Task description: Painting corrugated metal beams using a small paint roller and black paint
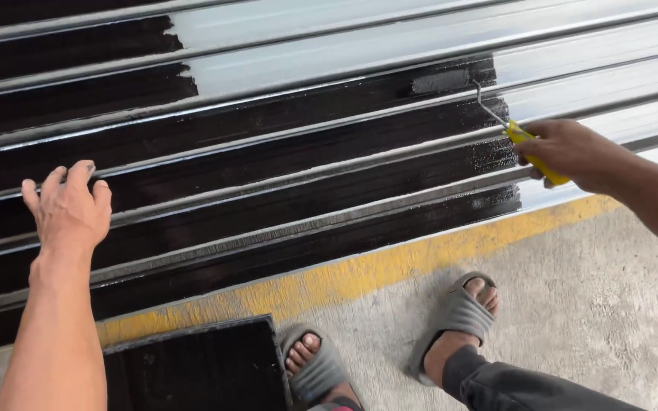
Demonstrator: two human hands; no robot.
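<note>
Right hand (565, 152): fingers wrapped on yellow roller (451, 80) handle; sleeve on metal bars (306, 152), at wet black edge. Left hand (68, 207): fingers spread, bracing bars. Keep strokes lengthwise, overlapping; coverage probably uneven.

Landmark: yellow painted strip (359, 274), worn and patchy, running diagonally across the floor.

- Grey concrete floor (595, 304): on the near side of the strip, mottled and scuffed.
- Black glossy tray (199, 365): flat, rectangular, just on the near side of the strip toward its left end, one corner touching the strip.
- Grey slide sandals, two: one (455, 316) near the strip at mid-length, toes pointing toward it; the other (315, 369) just right of the tray.
- Dark trouser leg (527, 384): above the first sandal, at the bottom edge.
</note>
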